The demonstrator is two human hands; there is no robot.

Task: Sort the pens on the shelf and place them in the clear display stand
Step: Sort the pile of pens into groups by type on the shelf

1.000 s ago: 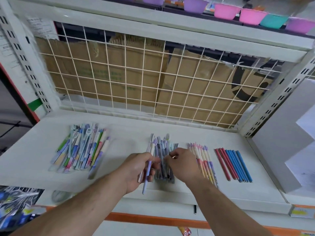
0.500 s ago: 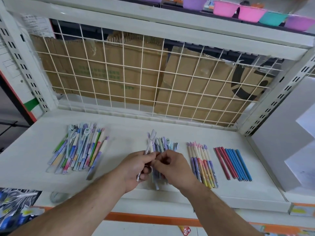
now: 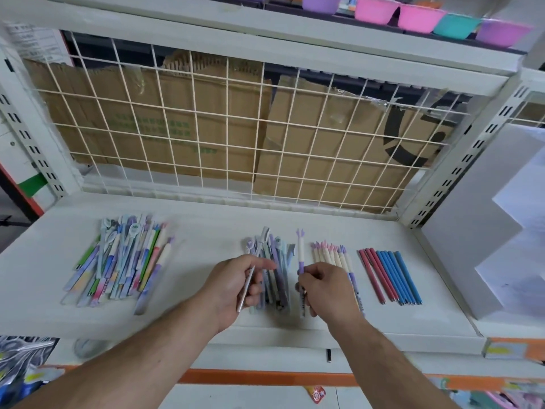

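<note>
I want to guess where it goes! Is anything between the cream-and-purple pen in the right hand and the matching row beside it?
Nothing visible. The right hand pinches the cream-and-purple pen just left of the matching row, with only bare shelf between them. The left hand, gripping a grey pen, is on the other side.

We are looking at a white wire grid panel [image 3: 259, 123] standing far back, brown cardboard sheets [image 3: 206, 113] leaning behind it, and pink, teal and purple plastic bowls [image 3: 421, 19] sitting far right.
</note>
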